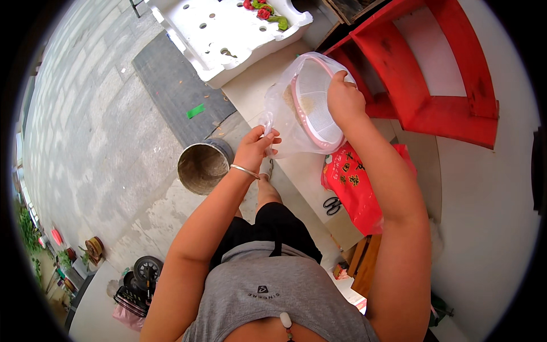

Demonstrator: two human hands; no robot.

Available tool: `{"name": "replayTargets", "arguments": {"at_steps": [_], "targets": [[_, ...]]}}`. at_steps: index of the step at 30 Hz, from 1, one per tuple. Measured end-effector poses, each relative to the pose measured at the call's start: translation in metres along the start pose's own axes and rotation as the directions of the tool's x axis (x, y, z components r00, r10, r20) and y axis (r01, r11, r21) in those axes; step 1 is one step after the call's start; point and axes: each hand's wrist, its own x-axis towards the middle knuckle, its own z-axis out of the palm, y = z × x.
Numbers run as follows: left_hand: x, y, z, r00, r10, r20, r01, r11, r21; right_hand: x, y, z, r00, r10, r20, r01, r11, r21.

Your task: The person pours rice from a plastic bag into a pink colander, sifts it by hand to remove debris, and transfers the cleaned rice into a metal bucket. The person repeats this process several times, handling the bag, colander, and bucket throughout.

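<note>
My right hand (346, 101) is closed on the rim of a white mesh basket (322, 117) edged in pink. A clear plastic bag (279, 119) surrounds much of the basket, which is tilted on its side. Tan, grain-like stuff (306, 104) shows at the basket's left part; whether it lies in the basket or in the bag I cannot tell. With its fingertips, my left hand (256, 147) pinches the bag's gathered left edge. Below the basket, a red printed bag (356, 185) rests on the pale tabletop (302, 174), and black-handled scissors (332, 206) lie beside it.
A white foam box (219, 37) with red and green items (264, 12) stands at the far end. Red shelving (399, 74) rises at the right. On the floor to the left are a grey bucket (225, 149), a dark mat (171, 85) and a green strip (195, 111).
</note>
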Motion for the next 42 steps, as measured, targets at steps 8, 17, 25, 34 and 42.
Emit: {"name": "replayTargets", "arguments": {"at_steps": [8,17,25,34,42], "targets": [[-0.012,0.001,0.002,0.998,0.02,0.057,-0.024,0.997,0.073,-0.008,-0.008,-0.026,0.999,-0.007,0.051,0.01,0.997,-0.076],[-0.036,0.006,0.004,0.985,0.172,0.027,-0.172,0.985,0.008,0.003,-0.018,-0.05,0.997,0.026,0.071,-0.021,0.997,-0.077],[-0.032,0.003,0.002,0.991,0.125,0.04,-0.126,0.991,0.035,0.009,-0.018,-0.053,0.981,0.027,0.194,-0.014,0.997,-0.07],[-0.025,-0.004,-0.002,0.996,0.074,0.05,-0.078,0.993,0.091,0.007,-0.027,-0.056,0.984,0.038,0.174,-0.025,0.997,-0.077],[-0.017,-0.005,0.007,0.999,0.009,0.038,-0.015,0.99,0.141,0.005,-0.048,-0.041,0.976,-0.011,0.218,0.049,0.984,-0.169]]}}
